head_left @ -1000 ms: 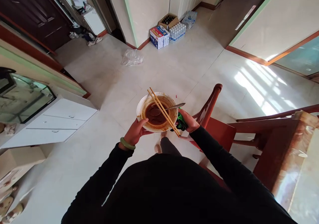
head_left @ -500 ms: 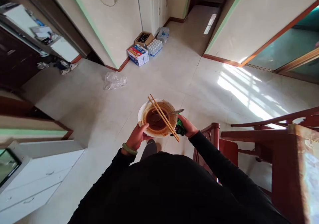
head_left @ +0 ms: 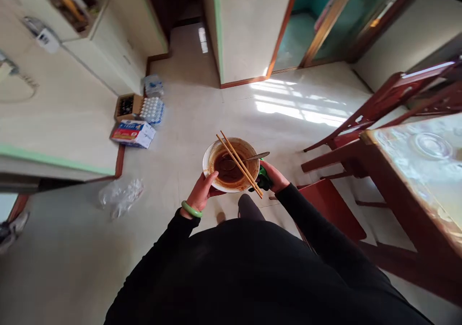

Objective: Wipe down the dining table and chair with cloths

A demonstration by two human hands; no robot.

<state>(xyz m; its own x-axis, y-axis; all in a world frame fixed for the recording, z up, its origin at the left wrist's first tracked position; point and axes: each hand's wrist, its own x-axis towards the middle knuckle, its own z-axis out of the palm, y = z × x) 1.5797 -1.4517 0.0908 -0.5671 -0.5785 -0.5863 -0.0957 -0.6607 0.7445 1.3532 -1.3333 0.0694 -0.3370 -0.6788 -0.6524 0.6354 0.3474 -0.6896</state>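
A white bowl (head_left: 205,165), its inside smeared with brown sauce, is held in front of my body. My left hand (head_left: 201,190) grips its left side, thumb over the rim; a green bangle (head_left: 192,209) circles that wrist. Across the bowl lies a pair of chopsticks (head_left: 239,163), sticking out past the rim at both ends. A metal spoon (head_left: 257,156) rests in the bowl, handle pointing right. At the right side, my right hand (head_left: 275,176) is closed around a crumpled green and black thing (head_left: 264,178) pressed against the bowl; its kind is unclear.
To the right stand a wooden table (head_left: 390,204) and red-brown chairs (head_left: 332,209). Clear plastic wrap (head_left: 121,195) lies on the floor at left. Boxes (head_left: 133,133) and a bottle pack (head_left: 152,109) sit by the wall. A doorway (head_left: 187,41) opens ahead, with a sliding door (head_left: 325,31) further right.
My view has turned to the right and moved forward, so the boxes and plastic wrap shift left and more of the table shows. Both hands still carry the bowl.
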